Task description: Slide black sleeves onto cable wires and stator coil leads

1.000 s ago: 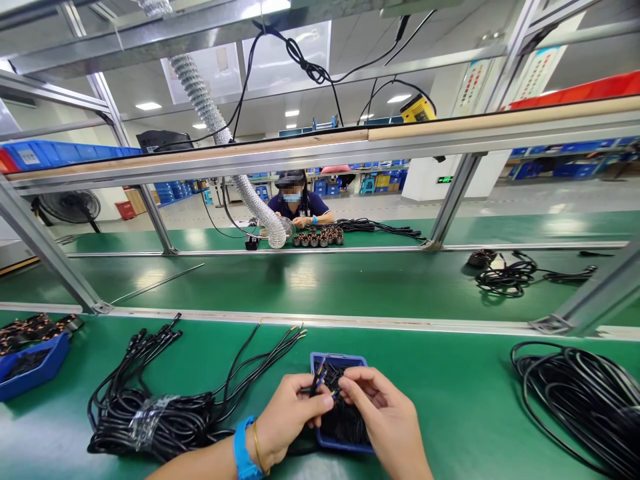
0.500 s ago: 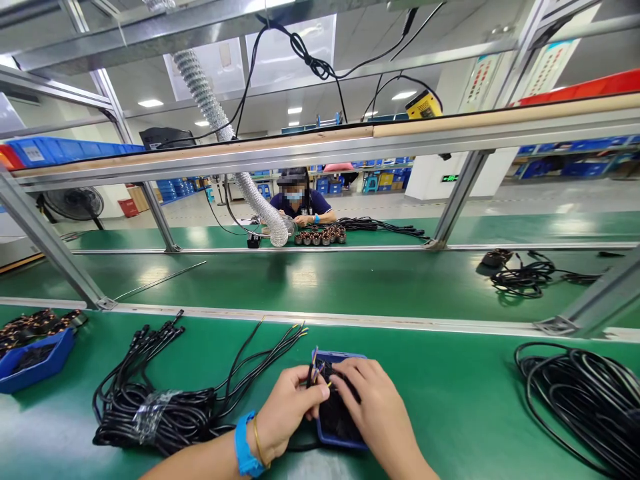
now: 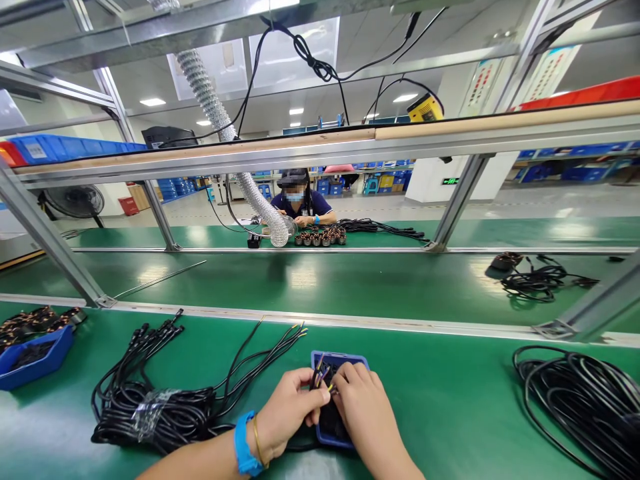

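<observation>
My left hand [image 3: 297, 403], with a blue wrist strap [image 3: 246, 443], pinches the end of a black cable whose thin coloured wires [image 3: 321, 373] fan out above the thumb. Close against those wires, my right hand [image 3: 363, 403] has its fingers curled and pressed together; whatever lies between its fingertips is hidden. Both hands are over a small blue tray [image 3: 316, 359] holding small black pieces. Left of my hands lies a bundle of black cables [image 3: 165, 420] wrapped in clear film, with bared wire tips pointing towards the tray.
A coil of black cable [image 3: 583, 407] lies on the right. At the far left, a blue bin [image 3: 37, 367] stands beside copper-wound parts [image 3: 37, 327]. Beyond the metal rail, a green belt [image 3: 350, 280] carries more cable [image 3: 535, 280]. A co-worker [image 3: 300, 200] sits opposite.
My right hand has drawn left from over the tray to the wires, its fingers closing. My left hand stays nearly in place. The cable on the belt has shifted slightly right.
</observation>
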Demonstrator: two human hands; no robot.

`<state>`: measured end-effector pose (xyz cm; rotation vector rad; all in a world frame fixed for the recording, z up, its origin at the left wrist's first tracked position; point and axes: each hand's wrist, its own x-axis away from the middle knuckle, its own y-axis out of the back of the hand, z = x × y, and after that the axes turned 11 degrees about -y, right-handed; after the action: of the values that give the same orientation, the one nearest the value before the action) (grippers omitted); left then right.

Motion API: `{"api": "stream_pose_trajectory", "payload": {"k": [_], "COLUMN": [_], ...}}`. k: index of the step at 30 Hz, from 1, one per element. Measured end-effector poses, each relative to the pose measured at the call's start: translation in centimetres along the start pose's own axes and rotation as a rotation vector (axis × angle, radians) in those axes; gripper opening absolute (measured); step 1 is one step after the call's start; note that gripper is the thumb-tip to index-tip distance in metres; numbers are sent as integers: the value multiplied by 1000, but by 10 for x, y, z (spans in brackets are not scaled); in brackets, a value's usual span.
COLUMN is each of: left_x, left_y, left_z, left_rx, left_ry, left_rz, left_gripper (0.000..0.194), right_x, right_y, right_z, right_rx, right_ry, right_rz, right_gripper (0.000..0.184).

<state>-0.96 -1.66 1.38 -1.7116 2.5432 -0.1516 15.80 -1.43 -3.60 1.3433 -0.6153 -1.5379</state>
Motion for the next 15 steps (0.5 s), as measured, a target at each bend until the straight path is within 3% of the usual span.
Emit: {"api": "stream_pose_trajectory", "payload": {"k": [6, 12, 15], "left_x": [0, 0, 0], "left_y": [2, 2, 1], "left_z": [3, 4, 4], "left_rx": [0, 7, 7], "left_ry": [6, 15, 17], "left_rz": [6, 7, 3], "left_gripper": [26, 29, 29], "right_x": [1, 0, -3], "right_y": [15, 35, 43], "right_z": [-7, -2, 5], "right_rx": [-260, -820, -918], "right_ry": [-120, -342, -378], "right_rz": [10, 103, 119], "right_gripper": [17, 27, 24]}}
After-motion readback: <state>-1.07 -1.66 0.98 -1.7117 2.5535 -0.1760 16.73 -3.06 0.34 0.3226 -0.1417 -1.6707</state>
